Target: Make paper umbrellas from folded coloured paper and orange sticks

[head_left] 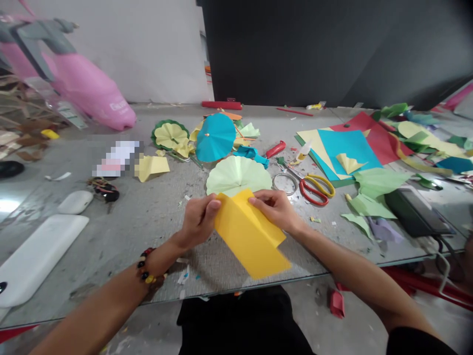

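Observation:
A folded sheet of yellow-orange paper (251, 236) is held over the near edge of the grey table (148, 217). My left hand (199, 219) pinches its upper left corner with thumb and fingers closed. My right hand (275, 207) grips the top fold on the right side, fingers curled over the paper. A beaded bracelet (146, 268) sits on my left wrist. Just beyond my hands lies a pale green pleated paper fan (236, 177).
Red-and-yellow scissors (314, 187) and a metal ring (284, 183) lie right of the fan. A blue paper umbrella (216, 137), a yellow pleated disc (170, 135) and coloured sheets (347, 148) lie farther back. A dark phone (417, 212) is at right, white cases (37, 256) at left, a pink object (84, 88) far left.

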`<act>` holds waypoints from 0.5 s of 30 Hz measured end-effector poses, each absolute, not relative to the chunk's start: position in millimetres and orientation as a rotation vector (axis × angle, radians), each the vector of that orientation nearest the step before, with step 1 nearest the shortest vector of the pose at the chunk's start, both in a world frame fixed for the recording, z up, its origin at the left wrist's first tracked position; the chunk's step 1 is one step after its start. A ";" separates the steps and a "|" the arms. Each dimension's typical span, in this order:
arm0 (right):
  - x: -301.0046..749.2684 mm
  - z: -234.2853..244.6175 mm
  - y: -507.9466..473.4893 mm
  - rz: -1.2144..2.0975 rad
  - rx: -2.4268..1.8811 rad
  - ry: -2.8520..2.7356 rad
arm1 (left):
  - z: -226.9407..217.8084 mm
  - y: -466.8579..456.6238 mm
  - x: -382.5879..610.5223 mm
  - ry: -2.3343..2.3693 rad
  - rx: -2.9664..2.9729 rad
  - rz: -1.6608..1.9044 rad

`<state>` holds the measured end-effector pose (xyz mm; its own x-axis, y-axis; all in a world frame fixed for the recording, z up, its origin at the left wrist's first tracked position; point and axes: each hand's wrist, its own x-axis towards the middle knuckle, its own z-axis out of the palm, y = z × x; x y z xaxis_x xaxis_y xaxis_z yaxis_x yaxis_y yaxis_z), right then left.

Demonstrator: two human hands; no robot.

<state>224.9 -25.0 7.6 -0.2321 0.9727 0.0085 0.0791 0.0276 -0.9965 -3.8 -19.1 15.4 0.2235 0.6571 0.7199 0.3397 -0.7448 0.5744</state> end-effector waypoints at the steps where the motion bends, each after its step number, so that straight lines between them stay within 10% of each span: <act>1: 223.9 7.1 -25.7 1.317 -1.138 -1.463 | 15.9 -19.6 -3.3 0.939 2.214 1.514; 15: 220.3 10.5 -34.2 1.073 -1.099 -1.626 | 16.7 -19.3 5.2 0.922 2.300 1.204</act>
